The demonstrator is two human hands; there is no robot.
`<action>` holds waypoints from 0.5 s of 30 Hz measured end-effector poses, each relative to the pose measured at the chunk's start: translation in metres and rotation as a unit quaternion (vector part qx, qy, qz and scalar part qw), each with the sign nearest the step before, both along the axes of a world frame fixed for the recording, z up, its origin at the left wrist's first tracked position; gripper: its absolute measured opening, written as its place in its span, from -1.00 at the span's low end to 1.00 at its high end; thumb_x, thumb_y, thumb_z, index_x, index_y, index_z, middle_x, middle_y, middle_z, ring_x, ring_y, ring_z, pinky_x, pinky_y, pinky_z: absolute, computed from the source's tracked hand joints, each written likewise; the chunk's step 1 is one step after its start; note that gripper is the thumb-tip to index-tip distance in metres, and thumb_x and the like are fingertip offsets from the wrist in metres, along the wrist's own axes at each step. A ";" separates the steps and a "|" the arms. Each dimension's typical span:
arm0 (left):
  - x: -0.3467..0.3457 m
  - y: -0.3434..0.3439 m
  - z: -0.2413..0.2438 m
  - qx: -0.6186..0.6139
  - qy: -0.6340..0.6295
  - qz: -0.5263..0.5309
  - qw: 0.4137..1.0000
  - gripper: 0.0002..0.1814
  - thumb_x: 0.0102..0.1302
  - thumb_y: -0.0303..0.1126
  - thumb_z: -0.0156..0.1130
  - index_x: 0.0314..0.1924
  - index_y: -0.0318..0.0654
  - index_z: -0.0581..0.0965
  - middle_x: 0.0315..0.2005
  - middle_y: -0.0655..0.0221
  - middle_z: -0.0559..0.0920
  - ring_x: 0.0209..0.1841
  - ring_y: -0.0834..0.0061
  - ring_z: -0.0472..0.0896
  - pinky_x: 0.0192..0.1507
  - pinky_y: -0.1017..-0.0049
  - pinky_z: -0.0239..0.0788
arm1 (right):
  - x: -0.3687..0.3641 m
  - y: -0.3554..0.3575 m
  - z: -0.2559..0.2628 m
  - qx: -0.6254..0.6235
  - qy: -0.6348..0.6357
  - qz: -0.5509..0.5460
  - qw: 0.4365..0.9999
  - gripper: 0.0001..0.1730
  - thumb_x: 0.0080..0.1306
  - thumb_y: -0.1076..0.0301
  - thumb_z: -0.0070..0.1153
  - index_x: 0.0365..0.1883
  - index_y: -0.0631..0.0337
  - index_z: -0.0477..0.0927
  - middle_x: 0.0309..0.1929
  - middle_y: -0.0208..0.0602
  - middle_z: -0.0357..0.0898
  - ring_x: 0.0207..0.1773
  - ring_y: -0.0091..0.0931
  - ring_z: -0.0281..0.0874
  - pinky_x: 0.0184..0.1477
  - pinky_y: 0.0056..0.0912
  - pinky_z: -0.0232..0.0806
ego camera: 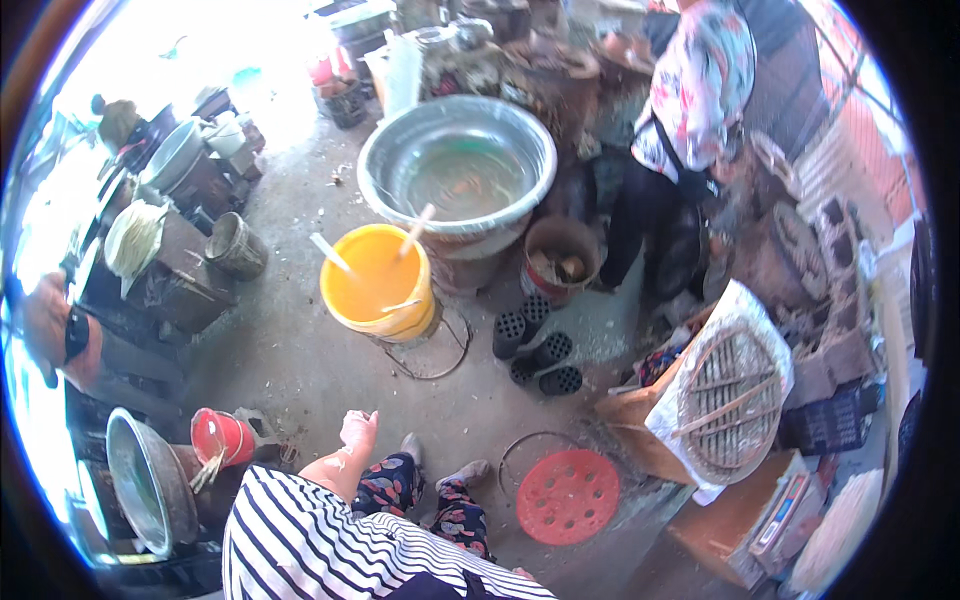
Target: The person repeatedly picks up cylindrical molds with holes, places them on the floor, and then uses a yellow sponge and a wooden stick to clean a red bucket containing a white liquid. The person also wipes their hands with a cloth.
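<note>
My left hand hangs in front of my body above the floor, its fingers curled; I cannot tell whether anything small is in it. Of my right hand only a bit shows at the lower edge, beside my striped shirt. Before me stands a yellow bucket of yellowish liquid with two pale sticks leaning in it. Behind it, a large metal basin holds cloudy liquid and rests on a round support. To the bucket's right are several black honeycomb coal briquettes.
A red perforated disc lies on the floor near my feet. A slatted round basket sits on a box at right. At left are a red bucket, a metal basin and a person. Another person stands at upper right.
</note>
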State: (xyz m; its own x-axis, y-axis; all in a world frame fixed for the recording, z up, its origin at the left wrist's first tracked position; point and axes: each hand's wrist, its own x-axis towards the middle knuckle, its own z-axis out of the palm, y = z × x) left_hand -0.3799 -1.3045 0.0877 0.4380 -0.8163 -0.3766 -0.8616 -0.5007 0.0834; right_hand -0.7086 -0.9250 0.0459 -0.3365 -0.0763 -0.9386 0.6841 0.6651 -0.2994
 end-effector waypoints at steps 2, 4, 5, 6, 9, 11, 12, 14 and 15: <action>0.028 0.018 0.038 -0.027 0.023 0.054 0.998 -0.62 0.10 0.07 0.12 -0.43 -0.10 0.56 -0.30 0.32 0.56 -0.19 0.35 0.54 -0.17 0.39 0.39 | 0.000 -0.012 0.016 -0.019 -0.002 0.020 1.000 -0.76 0.18 0.27 -0.14 -0.54 0.24 0.42 -0.62 -0.13 0.47 -0.57 -0.30 0.45 -0.52 -0.22 0.32; 0.042 0.025 0.072 -0.059 0.069 0.100 0.991 -0.61 0.08 0.05 0.17 -0.43 -0.15 0.55 -0.36 0.26 0.59 -0.25 0.29 0.57 -0.18 0.39 0.38 | 0.007 -0.029 0.030 -0.034 0.004 0.029 0.999 -0.76 0.18 0.28 -0.15 -0.55 0.26 0.41 -0.61 -0.11 0.49 -0.56 -0.29 0.46 -0.52 -0.22 0.32; 0.050 0.028 0.076 -0.067 0.092 0.106 0.988 -0.62 0.09 0.04 0.16 -0.43 -0.14 0.55 -0.38 0.28 0.59 -0.28 0.29 0.57 -0.20 0.38 0.38 | 0.011 -0.038 0.040 -0.046 0.012 0.030 0.998 -0.76 0.17 0.28 -0.15 -0.55 0.26 0.40 -0.60 -0.10 0.49 -0.56 -0.29 0.46 -0.52 -0.22 0.33; 0.056 0.030 0.076 -0.075 0.114 0.111 0.984 -0.63 0.10 0.04 0.15 -0.43 -0.13 0.55 -0.40 0.30 0.60 -0.30 0.28 0.57 -0.21 0.37 0.39 | 0.014 -0.050 0.051 -0.070 0.018 0.040 0.997 -0.76 0.17 0.28 -0.15 -0.56 0.27 0.40 -0.60 -0.09 0.50 -0.56 -0.29 0.46 -0.51 -0.22 0.33; 0.089 0.053 0.091 -0.162 0.184 0.148 0.958 -0.69 0.14 -0.05 0.14 -0.41 -0.16 0.53 -0.45 0.30 0.60 -0.35 0.31 0.57 -0.23 0.39 0.38 | 0.026 -0.077 0.049 -0.167 -0.028 0.131 0.977 -0.81 0.19 0.32 -0.18 -0.52 0.24 0.35 -0.63 -0.12 0.45 -0.63 -0.30 0.46 -0.61 -0.24 0.36; 0.132 0.070 0.083 -0.217 0.245 0.168 0.930 -0.76 0.17 -0.17 0.12 -0.36 -0.20 0.52 -0.48 0.31 0.59 -0.40 0.39 0.56 -0.33 0.43 0.39 | 0.059 -0.111 0.052 -0.092 -0.039 0.186 0.977 -0.81 0.23 0.30 -0.19 -0.45 0.26 0.34 -0.55 -0.07 0.47 -0.50 -0.25 0.50 -0.46 -0.21 0.39; 0.163 0.082 0.055 -0.231 0.283 0.173 0.915 -0.79 0.18 -0.25 0.11 -0.31 -0.23 0.51 -0.48 0.33 0.59 -0.45 0.45 0.56 -0.42 0.44 0.40 | 0.077 -0.131 0.047 -0.119 -0.040 0.264 0.956 -0.76 0.26 0.27 -0.17 -0.31 0.30 0.35 -0.49 -0.06 0.48 -0.46 -0.25 0.51 -0.44 -0.20 0.41; 0.156 0.089 0.092 -0.192 0.445 0.264 0.834 -0.84 0.14 -0.48 0.09 -0.26 -0.32 0.51 -0.53 0.39 0.54 -0.53 0.58 0.52 -0.61 0.56 0.41 | 0.107 -0.166 0.082 -0.136 -0.039 0.240 0.961 -0.77 0.24 0.28 -0.11 -0.35 0.31 0.39 -0.55 -0.10 0.48 -0.56 -0.31 0.50 -0.59 -0.32 0.35; 0.166 0.097 0.107 -0.175 0.467 0.283 0.819 -0.84 0.13 -0.50 0.10 -0.26 -0.34 0.51 -0.53 0.38 0.54 -0.55 0.57 0.51 -0.60 0.56 0.42 | 0.129 -0.187 0.093 -0.148 -0.042 0.281 0.947 -0.75 0.25 0.27 -0.11 -0.35 0.32 0.40 -0.55 -0.10 0.48 -0.57 -0.32 0.49 -0.58 -0.33 0.35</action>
State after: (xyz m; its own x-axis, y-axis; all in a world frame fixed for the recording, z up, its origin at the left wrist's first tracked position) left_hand -0.2137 -1.2078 0.1949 0.4374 -0.7118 -0.5495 0.0226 -0.6022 0.7980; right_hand -0.5793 -1.1122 0.1393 -0.0899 -0.4855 -0.8696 0.2768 0.8266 -0.4901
